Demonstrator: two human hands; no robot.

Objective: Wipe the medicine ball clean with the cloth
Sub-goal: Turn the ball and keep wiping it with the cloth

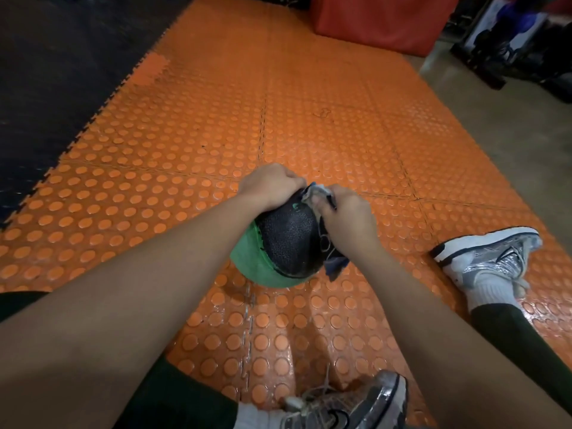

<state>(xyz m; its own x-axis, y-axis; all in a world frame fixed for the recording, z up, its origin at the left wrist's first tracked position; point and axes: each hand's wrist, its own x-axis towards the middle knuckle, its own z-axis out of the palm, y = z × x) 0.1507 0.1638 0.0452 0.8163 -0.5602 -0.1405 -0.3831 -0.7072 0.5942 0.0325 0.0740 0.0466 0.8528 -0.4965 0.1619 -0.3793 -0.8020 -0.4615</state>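
Observation:
A black and green medicine ball point(283, 243) rests on the orange studded floor mat point(216, 125) between my legs. My left hand point(267, 187) curls over the ball's top far side and grips it. My right hand point(343, 218) lies against the ball's right side and holds a bunched cloth point(315, 193), grey-white at the top. A dark blue part of the cloth point(335, 266) hangs below my wrist. The ball's far side is hidden by both hands.
My right shoe point(492, 258) lies on the mat right of the ball, and my left shoe point(346, 404) is near the bottom edge. A black mat point(62, 72) borders the left. A red padded block point(380, 20) and dark equipment point(520, 48) stand at the back right.

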